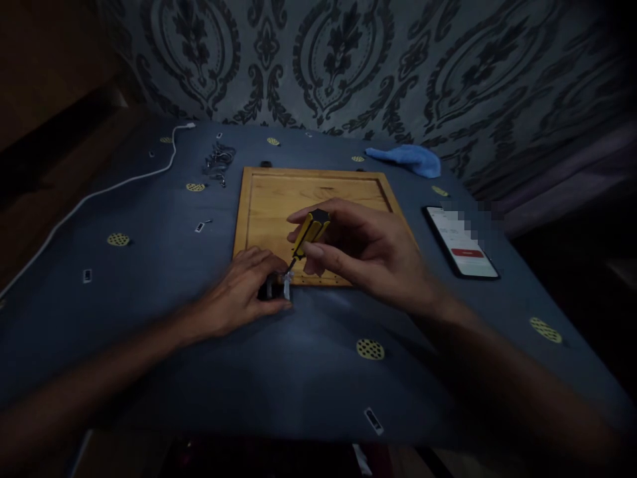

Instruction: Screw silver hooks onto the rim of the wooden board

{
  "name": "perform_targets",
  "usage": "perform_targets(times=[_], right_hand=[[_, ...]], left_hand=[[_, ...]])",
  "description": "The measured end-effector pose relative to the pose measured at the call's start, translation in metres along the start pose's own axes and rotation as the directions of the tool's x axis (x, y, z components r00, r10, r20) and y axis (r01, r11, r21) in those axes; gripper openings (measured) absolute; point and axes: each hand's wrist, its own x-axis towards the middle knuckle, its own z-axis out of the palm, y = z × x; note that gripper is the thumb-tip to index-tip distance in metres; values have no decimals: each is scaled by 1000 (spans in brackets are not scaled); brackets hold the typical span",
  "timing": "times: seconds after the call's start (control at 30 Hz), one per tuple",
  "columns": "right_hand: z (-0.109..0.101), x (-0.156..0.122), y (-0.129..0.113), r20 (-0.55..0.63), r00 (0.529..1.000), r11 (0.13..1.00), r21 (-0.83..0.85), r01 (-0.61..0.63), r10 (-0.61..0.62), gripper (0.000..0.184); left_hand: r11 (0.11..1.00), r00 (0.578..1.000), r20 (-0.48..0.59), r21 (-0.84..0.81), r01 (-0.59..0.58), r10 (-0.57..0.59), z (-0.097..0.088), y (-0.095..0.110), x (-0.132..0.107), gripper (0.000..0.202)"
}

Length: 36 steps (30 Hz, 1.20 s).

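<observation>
A yellow-and-black screwdriver is held in my right hand, its handle between thumb and fingers. The shaft slants down to the left, with its tip at a small shiny metal fitting. My left hand is closed around this fitting, thumb on the near side and fingers on the far side. The fitting sits at the near edge of a framed wooden panel, which lies flat. Small dark holes show along that edge near my right hand. My left fingers hide part of the fitting, and its exact kind is unclear.
Several small metal pieces lie in a pile at the back left. A white cable runs along the left side. A blue cloth and a phone lie on the right. Patterned blue cloth covers the table.
</observation>
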Motion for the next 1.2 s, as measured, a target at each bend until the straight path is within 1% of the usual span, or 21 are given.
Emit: perform_targets(times=[0.07, 0.2, 0.37, 0.47, 0.53, 0.6, 0.7, 0.9, 1.03, 1.2], right_hand=[[0, 0, 0, 30, 999, 1000, 14, 11, -12, 31], [4, -3, 4, -21, 1000, 1000, 10, 12, -12, 29], [10, -6, 7, -126, 991, 999, -8, 46, -47, 22], [10, -6, 4, -221, 975, 999, -15, 34, -36, 21], [9, -6, 2, -264, 964, 999, -35, 17, -25, 22], [9, -6, 2, -260, 966, 999, -33, 3, -11, 25], [10, -6, 5, -225, 974, 1000, -22, 18, -23, 26], [11, -7, 11, -209, 976, 993, -108, 42, -64, 23], [11, -6, 12, -199, 977, 993, -107, 50, -71, 24], [11, -6, 13, -194, 979, 995, -87, 48, -64, 29]], left_hand=[[1000, 1000, 8, 2, 2, -2, 0, 0, 0, 29], [1000, 1000, 12, 8, 6, -6, 0, 0, 0, 28], [1000, 1000, -1, 10, -2, 2, 0, 1, 0, 28], [1000, 1000, 7, 6, 8, -8, -1, 3, 0, 28], [1000, 1000, 14, 6, 15, -15, -1, 4, 0, 28], [1000, 1000, 8, 8, 17, -17, -1, 5, 1, 30], [1000, 1000, 3, 6, 18, -18, -1, 4, 1, 31], [1000, 1000, 9, -2, 16, -16, -2, 3, 0, 30], [1000, 1000, 14, 3, 26, -26, -3, 4, 0, 29], [1000, 1000, 17, 4, 18, -18, -3, 4, 1, 29]])
